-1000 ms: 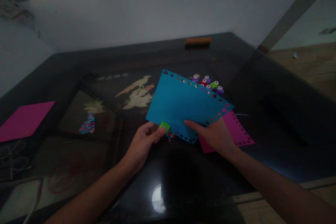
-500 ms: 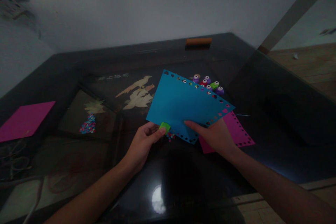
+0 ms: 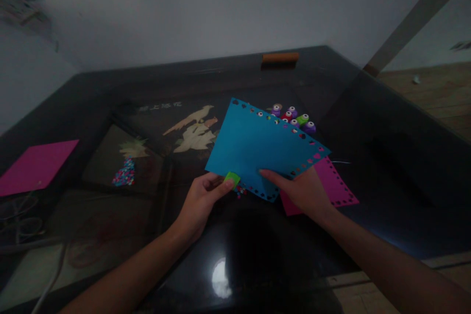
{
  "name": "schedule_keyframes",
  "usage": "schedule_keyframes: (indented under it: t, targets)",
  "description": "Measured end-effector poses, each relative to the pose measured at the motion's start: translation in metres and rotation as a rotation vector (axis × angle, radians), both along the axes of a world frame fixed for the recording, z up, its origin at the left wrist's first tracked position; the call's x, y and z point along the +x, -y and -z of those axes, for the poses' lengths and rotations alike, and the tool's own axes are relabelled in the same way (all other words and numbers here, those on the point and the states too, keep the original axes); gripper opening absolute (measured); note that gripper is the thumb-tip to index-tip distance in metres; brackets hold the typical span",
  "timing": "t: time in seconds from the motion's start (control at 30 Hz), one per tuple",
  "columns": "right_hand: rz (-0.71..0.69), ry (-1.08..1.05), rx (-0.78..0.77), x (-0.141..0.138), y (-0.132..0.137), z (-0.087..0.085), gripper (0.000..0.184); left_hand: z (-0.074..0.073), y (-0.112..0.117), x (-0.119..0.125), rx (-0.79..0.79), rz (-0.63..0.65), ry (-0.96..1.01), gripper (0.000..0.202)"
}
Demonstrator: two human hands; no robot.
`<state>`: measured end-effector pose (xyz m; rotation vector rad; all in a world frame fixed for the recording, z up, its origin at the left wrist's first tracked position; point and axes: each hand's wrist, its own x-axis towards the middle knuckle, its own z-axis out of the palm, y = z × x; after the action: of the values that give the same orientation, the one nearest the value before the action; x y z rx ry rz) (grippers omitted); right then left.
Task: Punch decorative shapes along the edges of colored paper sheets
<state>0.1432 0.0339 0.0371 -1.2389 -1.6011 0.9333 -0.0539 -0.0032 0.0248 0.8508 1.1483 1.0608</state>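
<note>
A blue paper sheet with punched shapes along two edges is held above the dark glass table. My left hand is closed on a small green paper punch clamped on the sheet's near edge, thumb on top. My right hand grips the sheet at its lower right, thumb lying on the blue surface. Tiny punched scraps lie just under the punch.
A pink sheet with punched edges lies under my right hand. Several small punches cluster behind the blue sheet. A pile of confetti and another pink sheet lie at left. An orange bar rests at the far edge.
Almost nothing differs; the view has shifted very slightly and both hands keep their hold on the punch and the blue sheet.
</note>
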Motion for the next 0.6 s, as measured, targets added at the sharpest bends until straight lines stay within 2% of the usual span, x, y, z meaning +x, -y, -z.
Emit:
schedule_keyframes:
  t: [0.2, 0.37, 0.6]
  targets:
    - [-0.004, 0.001, -0.002, 0.0003, 0.0005, -0.0003, 0.054, 0.0042, -0.0002, 0.0001, 0.007, -0.041, -0.026, 0.025]
    - [-0.005, -0.012, -0.004, 0.0001, -0.0001, 0.0004, 0.059, 0.005, -0.001, 0.0002, 0.037, -0.015, -0.022, 0.027]
    - [0.002, -0.006, -0.002, -0.0005, -0.0013, 0.0008, 0.056, 0.0041, -0.0002, -0.0002, 0.026, 0.004, 0.003, 0.024]
